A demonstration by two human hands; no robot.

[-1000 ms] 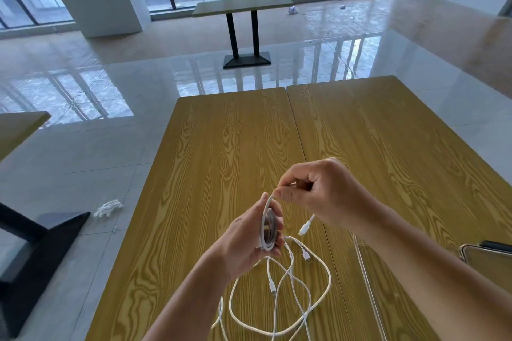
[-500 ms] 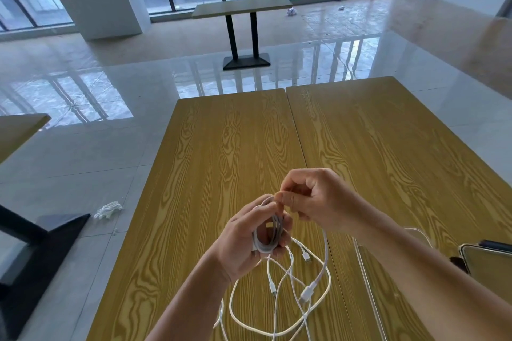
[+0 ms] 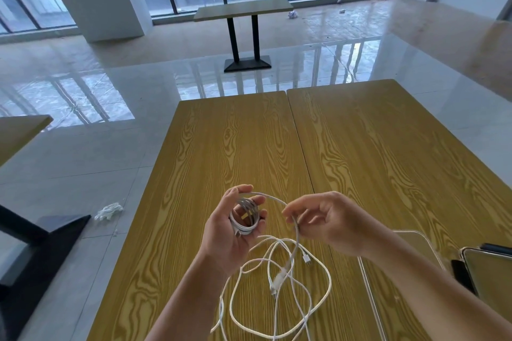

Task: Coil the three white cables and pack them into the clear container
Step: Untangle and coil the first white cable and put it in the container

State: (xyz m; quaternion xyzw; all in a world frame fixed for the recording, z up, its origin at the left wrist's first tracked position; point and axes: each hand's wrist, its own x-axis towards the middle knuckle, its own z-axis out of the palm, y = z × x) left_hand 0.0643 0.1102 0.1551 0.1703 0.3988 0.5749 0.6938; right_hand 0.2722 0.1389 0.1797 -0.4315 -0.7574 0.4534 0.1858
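Coiled cable (image 3: 246, 216) in left hand (image 3: 230, 232), tail pinched by right hand (image 3: 329, 224)

Coil (image 3: 246, 216) in left hand (image 3: 230, 232), loose cables (image 3: 279, 282) on table (image 3: 238, 152) below

One white cable is wound into a small tight coil (image 3: 246, 216) with its free end trailing rightward, while loose white cables (image 3: 279, 282) sprawl in tangled loops below it, left of the clear container (image 3: 368, 279).

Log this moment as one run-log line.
left hand: holds coiled cable | right hand: pinches its tail | loose cables: on table | clear container: no cables visible inside
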